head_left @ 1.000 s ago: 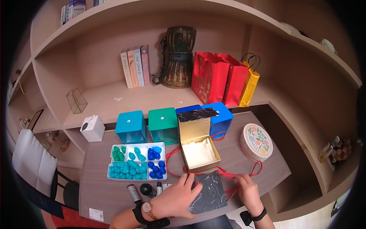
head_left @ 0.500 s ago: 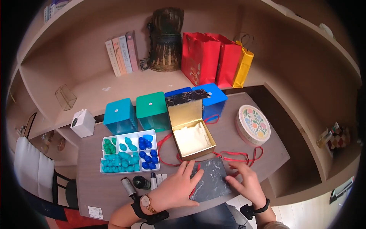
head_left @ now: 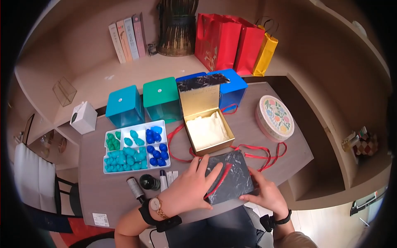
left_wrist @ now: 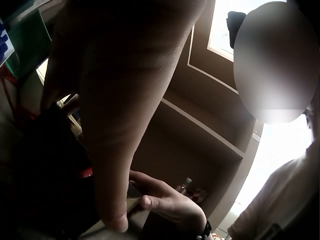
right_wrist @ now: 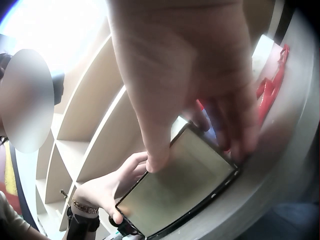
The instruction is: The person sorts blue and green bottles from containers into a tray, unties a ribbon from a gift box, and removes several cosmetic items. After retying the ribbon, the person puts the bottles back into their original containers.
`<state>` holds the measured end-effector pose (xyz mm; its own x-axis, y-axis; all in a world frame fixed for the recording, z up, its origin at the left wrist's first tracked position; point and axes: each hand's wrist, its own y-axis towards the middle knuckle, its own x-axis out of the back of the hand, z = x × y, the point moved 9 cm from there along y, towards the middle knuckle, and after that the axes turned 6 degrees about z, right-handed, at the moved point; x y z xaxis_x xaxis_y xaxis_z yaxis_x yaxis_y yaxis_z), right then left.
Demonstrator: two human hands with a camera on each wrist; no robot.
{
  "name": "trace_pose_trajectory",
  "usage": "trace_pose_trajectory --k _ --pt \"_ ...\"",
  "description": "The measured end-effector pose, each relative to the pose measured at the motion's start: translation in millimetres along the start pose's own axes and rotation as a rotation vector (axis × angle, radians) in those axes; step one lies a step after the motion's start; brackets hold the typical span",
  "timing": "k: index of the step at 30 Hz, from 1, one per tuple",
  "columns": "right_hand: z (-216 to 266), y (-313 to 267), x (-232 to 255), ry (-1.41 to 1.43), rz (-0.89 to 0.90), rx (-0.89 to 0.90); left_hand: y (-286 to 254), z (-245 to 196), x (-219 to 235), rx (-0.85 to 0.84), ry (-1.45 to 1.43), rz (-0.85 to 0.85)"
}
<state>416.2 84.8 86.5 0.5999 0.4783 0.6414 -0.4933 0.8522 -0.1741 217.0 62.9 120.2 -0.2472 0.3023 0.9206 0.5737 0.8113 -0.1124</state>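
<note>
A box with a black marbled top (head_left: 236, 175) lies at the near edge of the table; its pale side (right_wrist: 182, 180) shows in the right wrist view. My left hand (head_left: 188, 182) holds its left part, fingers over the far side and thumb at the near edge. Its right corner is held by my right hand (head_left: 269, 194), thumb on the near side and fingers along the right. A short red ribbon strand (head_left: 221, 182) lies over the marbled top. Just behind stands an open gold box (head_left: 215, 146) with pale lining and a raised lid (head_left: 201, 101).
Left is a white divided tray (head_left: 135, 170) of green, teal and blue pieces. Near it lie a dark round-topped bottle (head_left: 149, 182) and small tubes. Colored bins (head_left: 124, 103) stand behind. A round floral tin (head_left: 276, 118) and loose red ribbon (head_left: 271, 157) are on the right.
My right hand has let go of the red ribbon and moved left onto the black marbled box. A ribbon strand now lies across its top. The head view has tilted downward.
</note>
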Motion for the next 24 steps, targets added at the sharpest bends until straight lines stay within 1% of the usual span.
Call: trace_pose_trajectory --k 1,2,5,9,10,13,14,17,20,23,24 --pt "-1.8 -0.3 2.1 0.021 -0.006 -0.019 0.4 -0.8 0.9 -0.013 -0.011 -0.022" --pt "1.4 -1.0 7.0 0.014 -0.048 0.004 0.0 -1.0 2.8 -0.005 -0.042 -0.061" --pt "-4.7 -1.5 14.3 0.037 -0.133 0.101 -0.4 -4.5 17.4 -0.058 -0.112 -0.208" --pt "-2.9 -0.5 19.5 0.053 -0.145 0.137 2.5 10.0 20.0 -0.037 -0.263 -0.246" --pt "-2.2 -0.8 21.4 0.063 -0.152 0.128 3.1 14.1 20.6 -0.049 -0.302 -0.235" --pt "-16.0 -0.1 27.3 0.111 -0.228 0.131 6.2 35.1 -0.2 0.053 -0.299 -0.055" --pt "-20.6 0.0 28.3 0.107 -0.237 0.103 5.3 35.3 -0.6 0.034 -0.297 -0.068" --pt "-19.1 0.1 25.6 0.107 -0.211 0.133 10.9 48.1 -17.9 0.104 -0.353 0.009" --pt "-31.4 3.3 12.9 0.129 -0.124 0.049 13.5 50.3 -18.2 0.085 -0.336 -0.005" --pt "-26.5 3.3 13.3 0.145 -0.154 0.065 14.8 47.7 -16.7 0.111 -0.309 -0.022" --pt "-29.8 3.0 13.0 0.152 -0.161 0.053 14.8 46.5 -14.6 0.085 -0.312 -0.052"
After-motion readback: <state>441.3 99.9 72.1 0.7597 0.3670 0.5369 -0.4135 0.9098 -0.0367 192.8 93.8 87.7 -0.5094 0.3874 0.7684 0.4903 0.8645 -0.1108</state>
